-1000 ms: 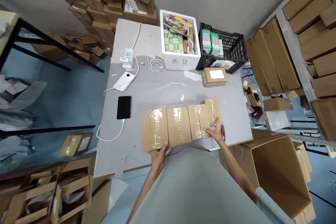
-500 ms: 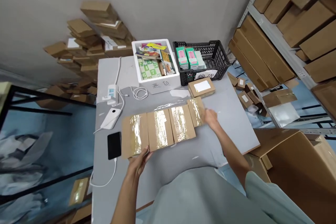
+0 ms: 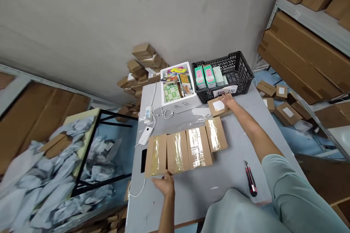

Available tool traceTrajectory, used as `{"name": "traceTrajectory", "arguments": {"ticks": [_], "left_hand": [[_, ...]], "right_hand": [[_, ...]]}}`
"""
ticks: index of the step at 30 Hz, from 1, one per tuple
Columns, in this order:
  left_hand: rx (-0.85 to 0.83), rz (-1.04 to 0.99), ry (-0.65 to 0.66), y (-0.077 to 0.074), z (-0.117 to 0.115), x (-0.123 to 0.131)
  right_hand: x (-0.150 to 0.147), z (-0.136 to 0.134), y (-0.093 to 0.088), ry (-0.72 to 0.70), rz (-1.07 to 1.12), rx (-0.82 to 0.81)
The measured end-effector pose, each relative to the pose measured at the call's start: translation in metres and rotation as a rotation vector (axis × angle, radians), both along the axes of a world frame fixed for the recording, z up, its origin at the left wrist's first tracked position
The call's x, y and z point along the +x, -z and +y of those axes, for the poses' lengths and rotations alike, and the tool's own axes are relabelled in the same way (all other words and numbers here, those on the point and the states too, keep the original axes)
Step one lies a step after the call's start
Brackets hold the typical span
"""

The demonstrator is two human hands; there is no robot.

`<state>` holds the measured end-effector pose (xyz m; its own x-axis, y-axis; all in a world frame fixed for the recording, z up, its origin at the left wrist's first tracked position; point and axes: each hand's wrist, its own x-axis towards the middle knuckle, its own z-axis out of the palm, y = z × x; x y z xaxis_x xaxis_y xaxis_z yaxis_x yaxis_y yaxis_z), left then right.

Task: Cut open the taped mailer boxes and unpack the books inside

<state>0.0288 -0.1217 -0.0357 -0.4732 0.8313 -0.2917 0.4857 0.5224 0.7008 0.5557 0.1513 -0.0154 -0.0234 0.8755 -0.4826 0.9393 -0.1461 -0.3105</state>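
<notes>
Several taped cardboard boxes (image 3: 177, 153) lie side by side in a row on the grey table. The rightmost box (image 3: 216, 134) is smaller than the others, and shiny clear-yellow tape runs along each top. At the near edge of the row is my left hand (image 3: 165, 185), its thumb spread away from the fingers and its fingertips at the cardboard. My right hand (image 3: 227, 100) reaches to the back and spans the right end of a small cardboard box with a white label (image 3: 213, 108), fingers at its far side, thumb on the near side.
Behind stand a white foam box (image 3: 188, 102) with books and a black crate (image 3: 205, 96) with green-and-pink packs. A utility knife (image 3: 251, 180) lies near the right front. A power strip (image 3: 148, 114), a white device (image 3: 145, 135) and a partly covered black phone (image 3: 143, 160) are at the left.
My right hand has left the rightmost taped box and moved back to the labelled box. My left hand has loosened at the row's near edge. The view has turned, bringing the knife into sight.
</notes>
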Motion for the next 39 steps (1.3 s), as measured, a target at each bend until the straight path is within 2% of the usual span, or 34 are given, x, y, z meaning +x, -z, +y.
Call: {"name": "traceTrajectory", "arguments": {"ticks": [2,3,5,8,12,14,16,19,22,25,28,31,33,36,39], "left_hand": [[0.102,0.198,-0.082,-0.005,-0.004,0.016],[0.144,0.256,-0.054,-0.009,-0.005,0.026],[0.219,0.307,0.126,-0.015,-0.007,0.049],[0.281,0.300,0.462,-0.019,-0.009,0.091],[0.235,0.266,0.822,-0.010,-0.016,0.137],[0.202,0.288,0.899,-0.003,-0.022,0.149],[0.182,0.301,0.914,0.003,-0.029,0.152],[0.193,0.274,0.869,0.007,-0.038,0.139],[0.210,0.258,0.741,0.004,-0.043,0.105],[0.170,0.334,0.549,-0.003,-0.043,0.053],[0.045,0.415,0.432,-0.008,-0.039,-0.001],[-0.071,0.434,0.404,-0.011,-0.029,-0.042],[-0.096,0.429,0.433,-0.011,-0.018,-0.058],[-0.077,0.414,0.548,-0.009,0.001,-0.067],[-0.051,0.399,0.623,-0.007,0.015,-0.063]], "right_hand": [[0.003,0.005,0.008,-0.002,0.035,0.032],[0.005,0.004,0.011,0.014,0.053,0.056],[0.008,-0.001,0.017,0.050,0.076,0.079],[0.015,-0.023,0.022,0.076,0.008,0.019],[0.028,-0.080,0.028,0.182,-0.078,0.015],[0.031,-0.120,0.031,0.308,-0.093,0.056],[0.030,-0.165,0.035,0.485,-0.117,0.090],[0.024,-0.237,0.038,0.757,-0.170,0.083],[0.020,-0.307,0.038,0.923,-0.202,0.045],[0.016,-0.365,0.036,0.980,-0.196,0.062],[-0.003,-0.401,0.033,0.975,-0.171,0.170],[-0.056,-0.409,0.028,0.873,-0.134,0.264],[-0.109,-0.400,0.025,0.687,-0.082,0.284],[-0.186,-0.374,0.023,0.308,-0.036,0.261],[-0.225,-0.342,0.022,0.266,-0.069,0.191]]}}
